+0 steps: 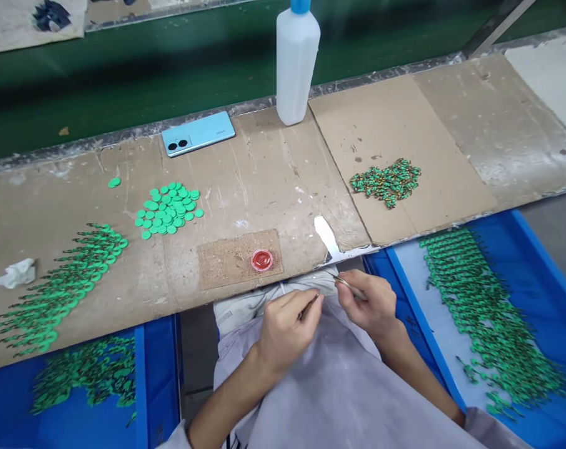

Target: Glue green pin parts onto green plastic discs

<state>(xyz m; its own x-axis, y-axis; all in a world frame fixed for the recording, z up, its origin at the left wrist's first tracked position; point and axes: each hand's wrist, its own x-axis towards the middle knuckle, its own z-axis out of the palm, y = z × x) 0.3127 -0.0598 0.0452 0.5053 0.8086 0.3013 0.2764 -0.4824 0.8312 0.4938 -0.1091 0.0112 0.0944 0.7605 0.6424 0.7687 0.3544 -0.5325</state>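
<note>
My left hand [289, 324] is closed in a pinch around a small dark part [307, 307], too small to make out fully. Beside it, my right hand [369, 302] grips a slim metal tool that looks like tweezers [352, 288], its tip pointing towards the left hand. Both hands are over my lap, just off the bench's front edge, and apart from each other. Nearest to them on the bench is a small round dish of red liquid or paste [262, 259], standing on a rough brown pad [224, 260].
Green discs [168, 211] lie in a pile, left of centre. Green pieces with dark stems [72, 280] form rows farther left. Small green-and-brown parts [390, 181] are heaped right. Blue trays [404, 274] [158, 380] flank me. A white bottle [296, 68] and a phone [198, 133] stand behind.
</note>
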